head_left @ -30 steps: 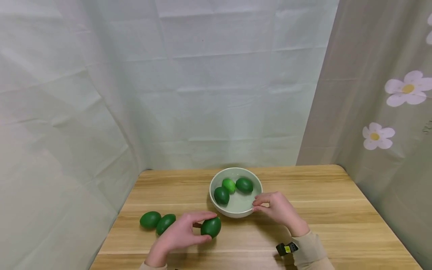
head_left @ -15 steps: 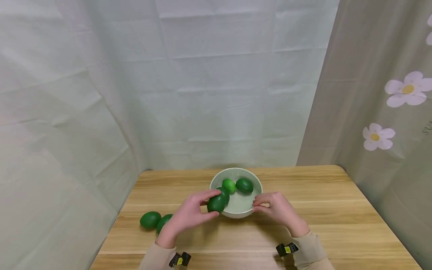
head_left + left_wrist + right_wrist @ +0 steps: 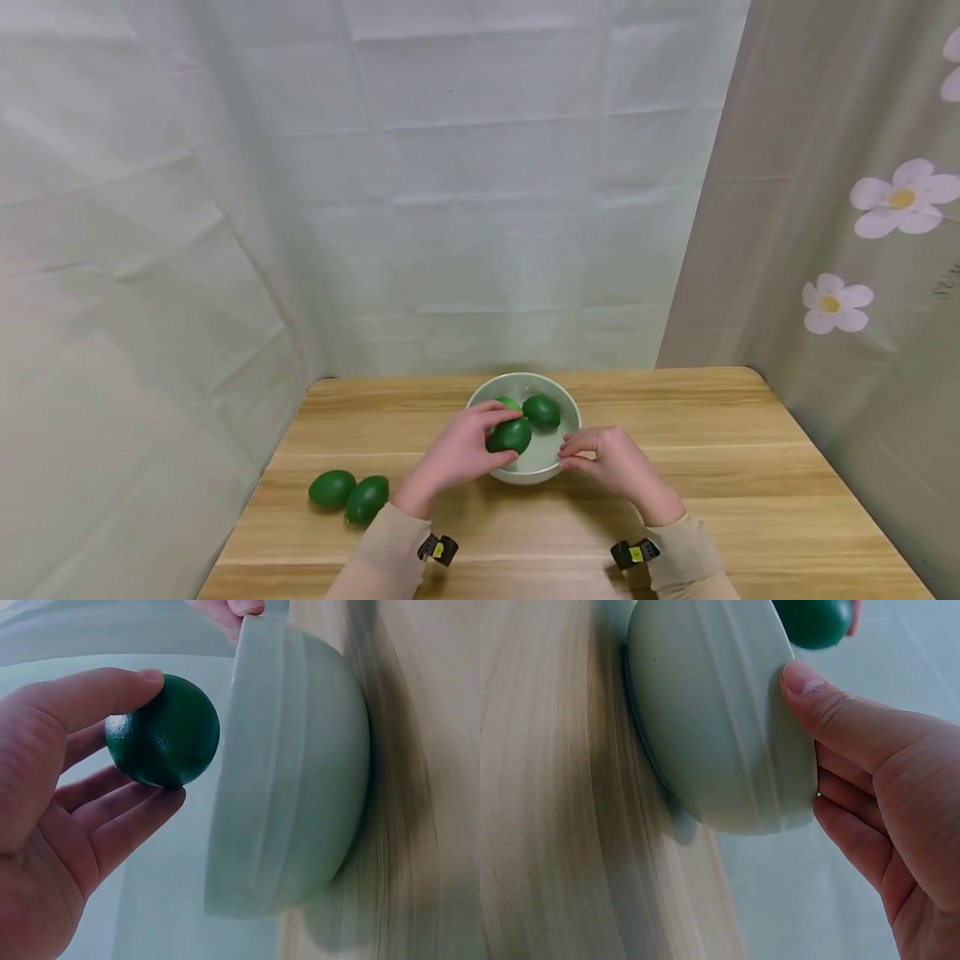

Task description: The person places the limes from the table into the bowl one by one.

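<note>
Above the left part of the round pale-green bowl (image 3: 545,452), your left hand (image 3: 463,447) pinches a glossy dark-green egg-shaped fruit (image 3: 512,435) — your right hand (image 3: 617,463) holds the bowl's near-right rim. You're apparently placing it; next, lower, then release gently.

1. Shows a wood-grain table (image 3: 712,467) across the lower part of the head view, with lighter and darker brown bands running crosswise and rounded far corners.
2. Has a pale backdrop cloth (image 3: 480,250) hanging behind the table's far edge, creased in straight lines.
3. Includes wrinkled pale side cloth (image 3: 135,292) on the left.
4. Shows a taupe cloth panel (image 3: 738,208) right of the backdrop.
5. Bears an upper flower print (image 3: 902,199) and a lower flower print (image 3: 834,304), both yellow-centred, white-petalled.
6. Carries dark lettering (image 3: 947,283) at the right edge, too small to read.
</note>
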### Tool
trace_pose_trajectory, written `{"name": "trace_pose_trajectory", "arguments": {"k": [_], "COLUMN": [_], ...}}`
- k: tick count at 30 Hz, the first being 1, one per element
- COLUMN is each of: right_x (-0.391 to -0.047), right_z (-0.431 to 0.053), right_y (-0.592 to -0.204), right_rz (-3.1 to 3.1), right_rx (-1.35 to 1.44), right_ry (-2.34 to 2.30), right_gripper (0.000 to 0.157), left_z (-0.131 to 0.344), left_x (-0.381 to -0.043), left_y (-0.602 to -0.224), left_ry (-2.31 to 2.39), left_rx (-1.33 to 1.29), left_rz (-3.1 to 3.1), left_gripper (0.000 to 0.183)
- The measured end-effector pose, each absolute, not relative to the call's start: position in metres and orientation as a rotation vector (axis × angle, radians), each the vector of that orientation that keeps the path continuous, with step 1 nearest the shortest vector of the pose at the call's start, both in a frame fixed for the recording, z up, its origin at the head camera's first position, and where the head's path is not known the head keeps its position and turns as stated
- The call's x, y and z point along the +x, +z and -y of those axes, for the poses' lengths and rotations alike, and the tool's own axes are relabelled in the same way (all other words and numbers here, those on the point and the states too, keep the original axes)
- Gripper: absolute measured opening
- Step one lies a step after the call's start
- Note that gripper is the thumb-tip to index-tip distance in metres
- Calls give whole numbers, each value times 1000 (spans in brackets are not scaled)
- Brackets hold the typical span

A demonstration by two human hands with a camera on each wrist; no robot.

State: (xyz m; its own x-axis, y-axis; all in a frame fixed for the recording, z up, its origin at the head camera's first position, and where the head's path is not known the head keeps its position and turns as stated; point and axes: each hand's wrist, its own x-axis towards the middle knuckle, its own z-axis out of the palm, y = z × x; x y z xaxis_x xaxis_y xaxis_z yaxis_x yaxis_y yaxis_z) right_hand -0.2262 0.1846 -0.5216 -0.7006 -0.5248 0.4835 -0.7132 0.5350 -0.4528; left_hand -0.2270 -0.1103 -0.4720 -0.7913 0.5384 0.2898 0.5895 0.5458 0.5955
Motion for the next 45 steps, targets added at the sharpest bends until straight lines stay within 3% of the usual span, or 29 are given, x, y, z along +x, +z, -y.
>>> {"name": "trace_pose_trajectory", "arguments": {"k": [17, 45], "right_x": [-225, -225], "right_z": [-180, -178], "right_y": [-523, -520], "right_rz": [2472, 2495], "right_rx": [1057, 1050], "right_ry": [927, 947], "right_gripper": [12, 8], "left_z": [70, 50], "left_x": [-253, -266], "left_y": [-484, -510], "left_ry": [-765, -684], "left_rx": [-1045, -1030], "left_rz": [2878, 2920], "left_gripper": [58, 55]}}
